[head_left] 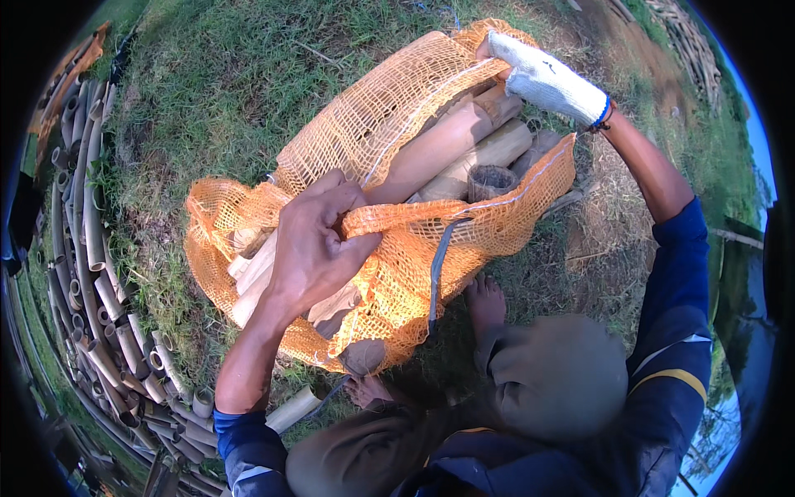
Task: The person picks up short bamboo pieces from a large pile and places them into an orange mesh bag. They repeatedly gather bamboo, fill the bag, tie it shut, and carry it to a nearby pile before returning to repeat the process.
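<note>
An orange mesh sack lies on the grass before my feet, its mouth spread toward the right. Several cut bamboo pieces fill it, some showing through the mesh and others bare at the opening. My left hand, ungloved, is closed round a bunched fold of the sack's near rim. At the far right corner, my right hand wears a white knit glove with a blue cuff and grips the far rim; its fingertips are partly hidden by mesh. A dark strip hangs over the sack's near side.
Along the left lies a long heap of cut bamboo. One short bamboo piece rests by my left foot. My right foot stands close to the sack. Another pile of bamboo is at the far right.
</note>
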Motion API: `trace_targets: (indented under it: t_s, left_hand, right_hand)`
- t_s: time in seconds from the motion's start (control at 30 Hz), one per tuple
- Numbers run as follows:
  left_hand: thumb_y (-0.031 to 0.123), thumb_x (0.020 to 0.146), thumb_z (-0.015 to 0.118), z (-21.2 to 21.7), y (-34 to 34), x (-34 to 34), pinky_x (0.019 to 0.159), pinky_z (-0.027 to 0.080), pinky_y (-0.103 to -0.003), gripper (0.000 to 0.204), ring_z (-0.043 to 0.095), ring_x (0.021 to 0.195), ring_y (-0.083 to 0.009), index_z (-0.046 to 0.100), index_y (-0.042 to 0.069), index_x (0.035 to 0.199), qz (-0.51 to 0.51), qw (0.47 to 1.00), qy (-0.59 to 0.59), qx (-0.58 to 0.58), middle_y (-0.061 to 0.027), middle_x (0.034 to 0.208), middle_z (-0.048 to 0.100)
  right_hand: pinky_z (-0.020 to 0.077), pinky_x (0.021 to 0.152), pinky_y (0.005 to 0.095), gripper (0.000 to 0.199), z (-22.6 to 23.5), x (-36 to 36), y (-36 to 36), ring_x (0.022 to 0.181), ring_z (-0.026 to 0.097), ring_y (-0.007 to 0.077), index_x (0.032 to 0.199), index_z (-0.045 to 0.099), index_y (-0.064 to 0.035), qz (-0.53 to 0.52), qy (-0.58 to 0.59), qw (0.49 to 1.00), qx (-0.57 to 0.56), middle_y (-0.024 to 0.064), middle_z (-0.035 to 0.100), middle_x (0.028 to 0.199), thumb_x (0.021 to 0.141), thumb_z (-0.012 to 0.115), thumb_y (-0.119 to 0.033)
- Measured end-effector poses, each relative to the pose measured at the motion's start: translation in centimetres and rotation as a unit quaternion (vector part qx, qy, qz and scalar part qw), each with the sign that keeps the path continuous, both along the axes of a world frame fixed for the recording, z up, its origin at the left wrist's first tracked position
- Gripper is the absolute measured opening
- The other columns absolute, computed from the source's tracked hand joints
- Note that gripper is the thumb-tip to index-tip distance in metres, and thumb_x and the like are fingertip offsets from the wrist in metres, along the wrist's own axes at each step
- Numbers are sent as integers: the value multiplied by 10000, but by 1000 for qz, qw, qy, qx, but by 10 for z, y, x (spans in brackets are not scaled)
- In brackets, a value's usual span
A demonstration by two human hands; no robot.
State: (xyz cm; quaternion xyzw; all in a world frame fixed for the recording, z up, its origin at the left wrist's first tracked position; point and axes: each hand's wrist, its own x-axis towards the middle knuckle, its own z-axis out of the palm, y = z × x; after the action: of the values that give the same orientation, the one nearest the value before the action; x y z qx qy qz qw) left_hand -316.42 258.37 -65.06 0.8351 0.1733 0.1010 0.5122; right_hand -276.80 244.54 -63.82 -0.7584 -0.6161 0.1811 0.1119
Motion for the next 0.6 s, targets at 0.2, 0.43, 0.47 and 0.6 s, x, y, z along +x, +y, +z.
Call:
trace_targets:
  t_s: [0.2,0.43,0.47,0.6]
  left_hand:
    - [60,759,732,-7,-15,5,615,397,-384,174,507,669,-239,578,-14,793,51,996,-59,33,-100,763,458]
    - [36,760,710,-9,-26,3,641,428,-403,178,515,684,-306,565,-9,853,107,990,-50,79,-144,773,477]
    - [35,758,710,-7,-28,4,646,434,-405,190,518,688,-314,564,-7,872,110,990,-44,79,-151,777,484]
    - [15,758,697,-11,-32,3,668,458,-415,235,540,707,-328,566,-4,952,121,988,-28,89,-159,800,525]
  right_hand:
    - [546,955,447,485,8,-17,-45,1059,657,348,1514,580,-200,98,-97,989,53,164,611,1207,1040,596,-98]
    - [525,971,494,782,47,-37,-51,1157,573,415,1270,644,-1,196,-44,977,-73,207,550,1235,759,930,-520]
    - [527,989,491,815,52,-34,-55,1162,569,424,1261,647,0,207,-39,974,-86,215,544,1258,732,938,-547]
    - [529,1047,495,857,61,-50,-62,1228,534,428,1191,679,-41,268,-180,933,-158,216,525,1327,563,984,-538]
